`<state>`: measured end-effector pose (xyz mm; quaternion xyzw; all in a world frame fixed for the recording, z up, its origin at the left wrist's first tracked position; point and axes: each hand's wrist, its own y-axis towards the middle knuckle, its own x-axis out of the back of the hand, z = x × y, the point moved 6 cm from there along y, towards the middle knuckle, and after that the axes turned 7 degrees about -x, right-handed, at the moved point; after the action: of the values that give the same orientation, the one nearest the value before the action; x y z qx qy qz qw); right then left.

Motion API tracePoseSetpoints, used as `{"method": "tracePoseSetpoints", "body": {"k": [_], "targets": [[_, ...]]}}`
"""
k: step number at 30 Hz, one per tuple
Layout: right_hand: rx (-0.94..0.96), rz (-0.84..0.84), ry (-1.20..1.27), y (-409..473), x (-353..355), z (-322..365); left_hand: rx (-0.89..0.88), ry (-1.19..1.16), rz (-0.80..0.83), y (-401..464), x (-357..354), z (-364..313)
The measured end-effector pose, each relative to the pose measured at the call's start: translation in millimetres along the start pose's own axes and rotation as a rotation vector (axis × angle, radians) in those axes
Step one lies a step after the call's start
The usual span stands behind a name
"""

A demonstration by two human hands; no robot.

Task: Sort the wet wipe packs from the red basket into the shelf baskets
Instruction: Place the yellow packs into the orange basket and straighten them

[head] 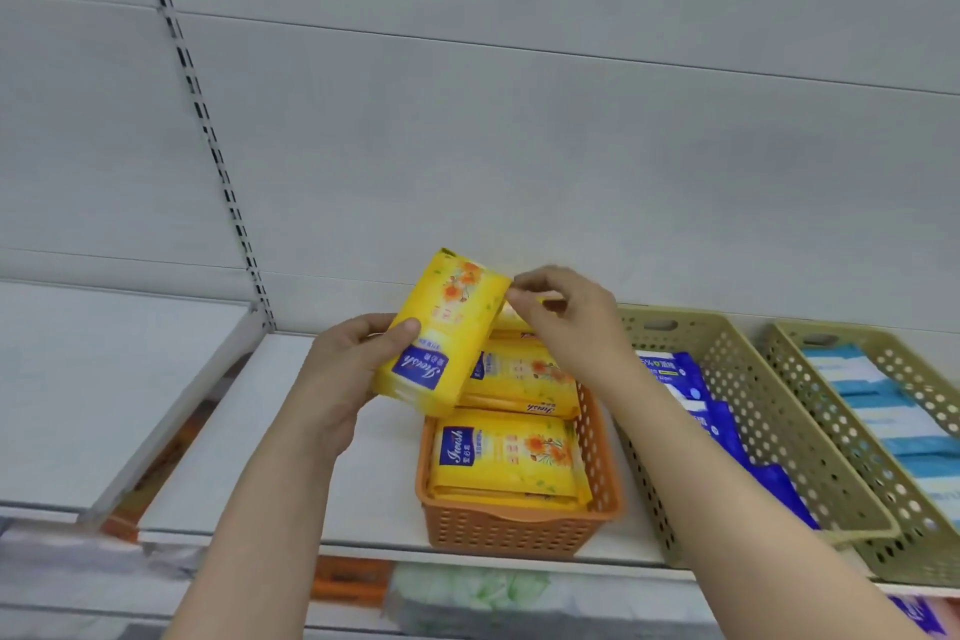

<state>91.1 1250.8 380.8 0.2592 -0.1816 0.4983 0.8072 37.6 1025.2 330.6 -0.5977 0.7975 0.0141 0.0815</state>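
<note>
— Yellow wet wipe pack (pixel 441 333), where is it?
— Tilted above the back of the orange basket (pixel 524 530), left hand (pixel 337 379) gripping its lower end, thumb on the front.
— And the right hand (pixel 566 317)?
— Fingers pinched together at the pack's upper right corner; whether they grasp it, I cannot tell.
— What's in the basket?
— More yellow packs (pixel 506 457), stacked. It sits at the shelf (pixel 363 483) front edge; two beige baskets (pixel 753 431) to its right hold blue packs (pixel 696 395).
</note>
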Motion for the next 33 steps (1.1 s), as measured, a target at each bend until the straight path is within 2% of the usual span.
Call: {"method": "tracePoseSetpoints", "body": {"k": [3,5,7,10,11,12,16,19,26,33], "targets": [[-0.123,0.126,0.306,-4,5,4,-0.009,0.055,0.084,-3,-10,-9],[-0.185,0.144,0.398,-7,9,1,-0.019,0.09,0.146,-4,-17,-15],[-0.182,0.228,0.358,-10,11,-1,-0.026,0.167,0.228,-6,-26,-17],[-0.175,0.49,0.2,-21,7,2,-0.022,0.258,0.308,-9,-40,-16],[-0.187,0.531,0.171,-25,5,2,-0.023,0.257,0.31,-10,-43,-15],[-0.204,0.514,0.17,-26,6,-2,-0.028,0.245,0.297,-10,-45,-14],[-0.318,0.233,0.308,-24,27,-26,-0.104,0.286,0.101,-6,-34,-7],[-0.42,0.236,0.289,-35,30,-45,-0.104,0.354,0.004,-12,-21,2],[-0.456,0.4,0.162,-72,-3,-37,-0.097,0.349,0.022,-25,-23,11],[-0.268,0.376,-0.357,-71,-4,-24,-0.07,0.58,0.209,-30,-31,10]]}}
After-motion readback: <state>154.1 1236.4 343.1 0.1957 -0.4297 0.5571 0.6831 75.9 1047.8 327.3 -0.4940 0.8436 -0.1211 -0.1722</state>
